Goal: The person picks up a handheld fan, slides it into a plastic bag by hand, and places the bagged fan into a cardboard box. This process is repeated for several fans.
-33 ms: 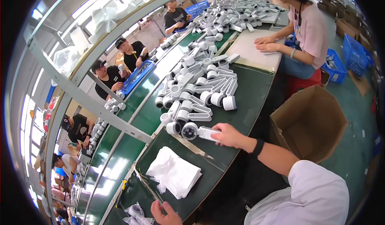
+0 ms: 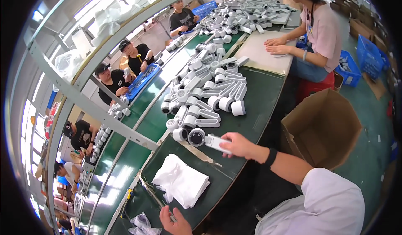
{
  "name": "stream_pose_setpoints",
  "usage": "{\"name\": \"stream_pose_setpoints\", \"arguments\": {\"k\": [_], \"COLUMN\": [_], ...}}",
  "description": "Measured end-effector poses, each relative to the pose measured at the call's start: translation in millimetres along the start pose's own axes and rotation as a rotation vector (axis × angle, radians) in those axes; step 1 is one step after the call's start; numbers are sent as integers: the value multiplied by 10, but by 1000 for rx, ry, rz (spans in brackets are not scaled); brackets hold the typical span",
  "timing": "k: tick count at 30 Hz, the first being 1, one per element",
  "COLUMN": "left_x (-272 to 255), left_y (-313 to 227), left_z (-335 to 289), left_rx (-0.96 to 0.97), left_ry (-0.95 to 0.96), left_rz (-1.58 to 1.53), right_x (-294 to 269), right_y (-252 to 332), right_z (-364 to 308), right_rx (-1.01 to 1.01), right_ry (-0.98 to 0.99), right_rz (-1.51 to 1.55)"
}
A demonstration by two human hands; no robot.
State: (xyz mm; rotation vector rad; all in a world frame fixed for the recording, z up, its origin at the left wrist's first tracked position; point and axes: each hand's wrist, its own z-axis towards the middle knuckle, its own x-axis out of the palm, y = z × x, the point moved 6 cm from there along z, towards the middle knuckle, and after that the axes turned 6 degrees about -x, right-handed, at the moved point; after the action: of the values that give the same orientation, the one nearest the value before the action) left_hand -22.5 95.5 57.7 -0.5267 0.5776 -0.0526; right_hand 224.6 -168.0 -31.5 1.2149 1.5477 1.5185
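My right hand (image 2: 238,145) is closed round the white handle of a handheld fan (image 2: 215,142). The fan's round head, dark in the middle, points left and lies at the near edge of a big pile of similar white and grey fans (image 2: 205,82). Just left of my hand is a stack of thin white plastic bags (image 2: 182,180). My left hand (image 2: 176,222) is at the table's near edge below the bags, fingers apart and holding nothing. Beside it sits a fan part in clear plastic (image 2: 142,224).
The green table (image 2: 261,96) carries a yellow-handled cutter (image 2: 126,202). A metal shelf frame (image 2: 96,105) slants across the left, before a conveyor (image 2: 125,155). An open cardboard box (image 2: 322,128) stands on the right. A co-worker in pink (image 2: 324,38) sits beyond it; others work across the line.
My right hand has turned slightly and lowered a little with the fan in it. The fingers and thumb of my left hand have risen slightly. The fan pile stays put.
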Motion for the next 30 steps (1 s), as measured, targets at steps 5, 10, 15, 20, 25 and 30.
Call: {"name": "stream_pose_setpoints", "arguments": {"k": [5, 10, 15, 20, 25, 30], "left_x": [750, 951, 922, 848, 955, 960], "left_y": [-198, -184, -175, -458, -234, -177], "left_z": [61, -14, -14, 95, 100, 124], "left_rx": [124, 163, 86, 159, 66, 89], "left_ry": [353, 381, 384, 318, 463, 371], "left_rz": [65, 128, 112, 223, 263, 227], "right_x": [338, 378, 448, 438, 435, 438], "right_y": [-198, -401, -345, -381, -401, -356], "right_z": [-432, -343, -395, -379, -394, -419], "right_rx": [88, -81, -176, -169, -150, -137], "right_ry": [137, 52, 107, 124, 96, 108], "right_rz": [527, 419, 228, 183, 215, 205]}}
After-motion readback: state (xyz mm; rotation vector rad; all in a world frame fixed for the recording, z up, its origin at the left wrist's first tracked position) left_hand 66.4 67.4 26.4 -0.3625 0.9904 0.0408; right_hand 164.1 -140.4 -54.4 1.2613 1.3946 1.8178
